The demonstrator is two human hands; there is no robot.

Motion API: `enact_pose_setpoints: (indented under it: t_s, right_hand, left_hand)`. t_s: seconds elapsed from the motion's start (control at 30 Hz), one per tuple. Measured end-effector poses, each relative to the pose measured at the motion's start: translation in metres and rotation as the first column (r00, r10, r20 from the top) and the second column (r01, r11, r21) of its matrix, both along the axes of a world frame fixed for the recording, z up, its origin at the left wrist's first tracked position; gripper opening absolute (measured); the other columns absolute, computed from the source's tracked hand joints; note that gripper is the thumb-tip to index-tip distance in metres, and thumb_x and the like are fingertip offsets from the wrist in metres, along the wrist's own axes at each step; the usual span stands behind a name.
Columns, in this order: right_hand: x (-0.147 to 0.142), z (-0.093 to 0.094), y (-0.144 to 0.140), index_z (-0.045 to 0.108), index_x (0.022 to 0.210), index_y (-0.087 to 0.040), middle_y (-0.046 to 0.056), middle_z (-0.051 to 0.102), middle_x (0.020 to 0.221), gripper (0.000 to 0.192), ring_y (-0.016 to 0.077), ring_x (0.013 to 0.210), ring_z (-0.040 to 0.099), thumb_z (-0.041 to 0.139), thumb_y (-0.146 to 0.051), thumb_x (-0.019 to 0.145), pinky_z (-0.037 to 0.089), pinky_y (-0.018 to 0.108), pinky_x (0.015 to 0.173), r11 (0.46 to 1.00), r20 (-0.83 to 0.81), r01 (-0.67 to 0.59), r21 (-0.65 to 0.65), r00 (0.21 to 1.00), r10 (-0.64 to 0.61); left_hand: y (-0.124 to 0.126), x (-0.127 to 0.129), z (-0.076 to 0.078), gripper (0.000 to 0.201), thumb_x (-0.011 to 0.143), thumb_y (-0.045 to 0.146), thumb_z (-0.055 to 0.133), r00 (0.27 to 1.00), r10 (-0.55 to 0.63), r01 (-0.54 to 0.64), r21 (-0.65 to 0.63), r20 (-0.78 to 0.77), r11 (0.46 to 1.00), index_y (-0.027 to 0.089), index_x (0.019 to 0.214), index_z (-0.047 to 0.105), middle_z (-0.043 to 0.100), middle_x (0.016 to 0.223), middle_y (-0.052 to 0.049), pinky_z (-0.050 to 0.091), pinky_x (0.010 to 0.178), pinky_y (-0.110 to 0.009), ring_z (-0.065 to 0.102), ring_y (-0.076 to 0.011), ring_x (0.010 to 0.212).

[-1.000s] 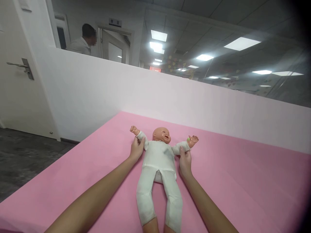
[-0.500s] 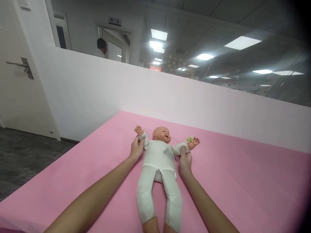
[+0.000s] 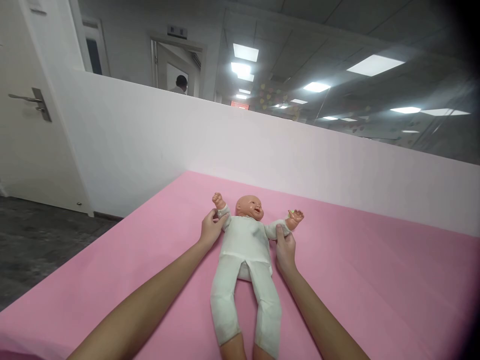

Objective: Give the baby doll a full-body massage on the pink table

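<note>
A baby doll [image 3: 245,242] with a cloth body in off-white lies on its back on the pink tabletop [image 3: 157,230]. Its bald plastic head points away from me, and its lower legs run out of the bottom of the view. My left hand [image 3: 212,226] grips the doll's arm on the left side, thumb and fingers around the cloth near the plastic forearm. On the other side my right hand [image 3: 285,250] holds the opposite arm, thumb on top and the other fingers underneath, partly hidden. Behind the doll's open right-side hand a small green thing [image 3: 291,213] barely shows.
A low white partition [image 3: 262,140] stands along the table's far edge. To the left are a door [image 3: 33,130] with a metal handle and a dark grey floor [image 3: 33,245]. Beyond the partition a person's head [image 3: 181,82] shows near a doorway.
Both doll forearms have shifted slightly inward toward its body, with my hands still gripping them. The green thing is more covered. The person behind the partition has moved right.
</note>
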State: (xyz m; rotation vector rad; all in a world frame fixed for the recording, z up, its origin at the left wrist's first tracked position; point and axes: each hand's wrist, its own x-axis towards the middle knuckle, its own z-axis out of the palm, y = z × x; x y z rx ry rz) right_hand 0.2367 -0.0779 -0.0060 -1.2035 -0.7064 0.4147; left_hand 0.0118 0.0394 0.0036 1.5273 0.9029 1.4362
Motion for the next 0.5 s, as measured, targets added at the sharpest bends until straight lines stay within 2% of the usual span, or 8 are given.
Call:
enact_pose_setpoints:
  t_s: [0.1, 0.2, 0.33, 0.5]
  right_hand:
    - [-0.0004, 0.0006, -0.0008, 0.069, 0.102, -0.016, 0.006, 0.074, 0.097, 0.051, 0.0223, 0.089, 0.068, 0.073, -0.063, 0.08, 0.055, 0.032, 0.077, 1.0, 0.001, -0.004, -0.002, 1.0, 0.004]
    - [-0.0008, 0.0004, -0.0012, 0.069, 0.107, -0.017, 0.006, 0.073, 0.101, 0.051, 0.0223, 0.093, 0.068, 0.075, -0.06, 0.08, 0.055, 0.032, 0.078, 1.0, 0.001, -0.03, 0.006, 1.0, 0.03]
    - [-0.0019, 0.001, -0.0015, 0.069, 0.107, -0.016, 0.006, 0.073, 0.102, 0.053, 0.0233, 0.094, 0.068, 0.077, -0.059, 0.077, 0.055, 0.033, 0.079, 1.0, 0.008, -0.025, 0.011, 1.0, 0.025]
    - [-0.0026, 0.0024, -0.0017, 0.069, 0.106, -0.016, 0.007, 0.074, 0.103, 0.051, 0.0241, 0.095, 0.068, 0.076, -0.058, 0.078, 0.054, 0.034, 0.081, 0.999, 0.022, -0.033, 0.004, 0.999, 0.033]
  left_hand:
    - [0.0002, 0.0002, -0.001, 0.024, 0.085, 0.037, 0.069, 0.999, 0.025, -0.025, 0.002, -0.023, 1.0, 0.019, 0.1, 0.068, 0.071, 0.097, -0.006, 0.049, 0.08, -0.032, 0.064, -0.0202, 0.087]
    - [0.0032, 0.0012, -0.0048, 0.022, 0.083, 0.033, 0.069, 0.996, 0.052, -0.05, 0.033, -0.065, 0.998, 0.019, 0.1, 0.069, 0.069, 0.1, -0.006, 0.048, 0.079, -0.033, 0.063, -0.0207, 0.089]
    - [0.0066, 0.0026, -0.0089, 0.022, 0.083, 0.03, 0.068, 0.996, 0.03, -0.022, 0.087, -0.09, 0.996, 0.02, 0.102, 0.069, 0.066, 0.102, -0.006, 0.048, 0.08, -0.033, 0.062, -0.0202, 0.091]
    - [0.0034, 0.0021, -0.006, 0.024, 0.079, 0.026, 0.069, 0.995, 0.018, -0.01, 0.082, -0.099, 0.997, 0.019, 0.102, 0.067, 0.065, 0.101, -0.005, 0.048, 0.076, -0.031, 0.061, -0.0194, 0.087]
